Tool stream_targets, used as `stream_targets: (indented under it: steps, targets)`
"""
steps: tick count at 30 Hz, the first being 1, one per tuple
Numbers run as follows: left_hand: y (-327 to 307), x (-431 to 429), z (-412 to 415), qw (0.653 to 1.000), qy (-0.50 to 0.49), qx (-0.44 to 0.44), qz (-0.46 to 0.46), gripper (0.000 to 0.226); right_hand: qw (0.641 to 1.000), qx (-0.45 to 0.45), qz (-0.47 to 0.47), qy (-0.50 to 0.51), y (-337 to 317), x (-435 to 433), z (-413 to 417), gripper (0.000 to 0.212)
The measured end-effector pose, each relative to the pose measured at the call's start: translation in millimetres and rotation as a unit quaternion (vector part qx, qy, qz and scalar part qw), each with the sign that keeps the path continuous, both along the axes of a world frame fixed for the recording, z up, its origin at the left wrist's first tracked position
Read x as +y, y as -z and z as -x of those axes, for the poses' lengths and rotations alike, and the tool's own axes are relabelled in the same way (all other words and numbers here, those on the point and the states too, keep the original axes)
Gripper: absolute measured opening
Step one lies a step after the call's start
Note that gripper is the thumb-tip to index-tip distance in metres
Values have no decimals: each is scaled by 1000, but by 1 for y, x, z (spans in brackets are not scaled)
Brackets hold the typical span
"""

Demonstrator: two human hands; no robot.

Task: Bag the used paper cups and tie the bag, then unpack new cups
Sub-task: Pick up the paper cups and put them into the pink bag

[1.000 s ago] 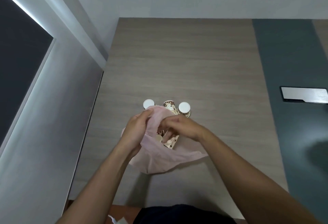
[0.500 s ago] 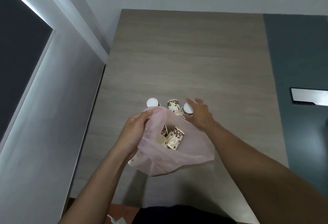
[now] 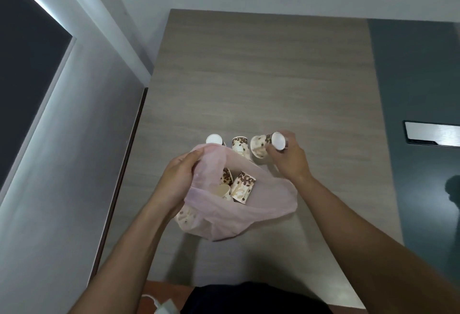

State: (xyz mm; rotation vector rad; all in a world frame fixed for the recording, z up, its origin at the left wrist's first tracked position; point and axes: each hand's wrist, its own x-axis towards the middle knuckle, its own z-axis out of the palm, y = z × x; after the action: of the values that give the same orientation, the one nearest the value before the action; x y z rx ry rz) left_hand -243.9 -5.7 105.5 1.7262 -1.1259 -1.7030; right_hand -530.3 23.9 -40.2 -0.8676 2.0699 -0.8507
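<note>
From my head camera, the pink plastic bag (image 3: 249, 214) on the wooden table (image 3: 261, 77) held several coffee-bean paper cups (image 3: 242, 187) lying tumbled. My left hand (image 3: 178, 179) gripped its rim, holding the mouth open. My right hand (image 3: 288, 159) clasped another cup (image 3: 265, 145) just beyond the bag, tipped sideways, base at my fingertips, mouth pointing left. Two cups (image 3: 240, 145) stood nearby

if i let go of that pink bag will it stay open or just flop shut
Probably flop. The bag looks thin and see-through, sagging in folds wherever the left hand isn't lifting its rim. The cups inside seem light, so they likely prop it little. Pushed, it would probably crumple and slide rather than hold shape.
</note>
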Motion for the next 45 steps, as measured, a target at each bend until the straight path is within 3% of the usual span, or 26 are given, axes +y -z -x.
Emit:
stream_targets:
  steps: [3,6,10,15,18,23,29,33,35,41,45]
  targets:
    - [-4,-1,5,1000,-2,1,-1,36,984,-155,53,67,-35,0,-2,31]
    - [-7,-1,12,1000,-10,-5,-1,36,936,-340,75,56,-57,8,-15,26]
    - [-14,3,24,1000,-4,-8,7,38,906,-421,-10,-49,-64,25,-49,28]
    - [-15,6,26,1000,16,6,17,39,930,-345,-72,-106,-57,31,-99,27]
    - [-18,12,23,997,33,65,-12,48,954,-222,-84,-183,-45,29,-122,41]
    - [-8,12,8,996,30,84,-22,51,960,-119,-89,-237,-30,25,-141,40]
    - [7,9,-8,999,-24,40,-25,35,955,-196,-71,-213,-51,19,-109,21]
    - [22,7,-10,999,-38,36,-13,29,942,-274,-40,-190,-75,2,-76,28]
    - [28,7,-9,997,-35,61,-14,28,954,-263,-9,-142,-80,-11,-64,30]
    - [41,3,-17,996,-10,91,-19,29,999,-44,18,-26,-49,-54,-57,17]
    - [43,0,-29,996,-25,89,-14,32,985,40,-123,-110,7,-64,-58,30]
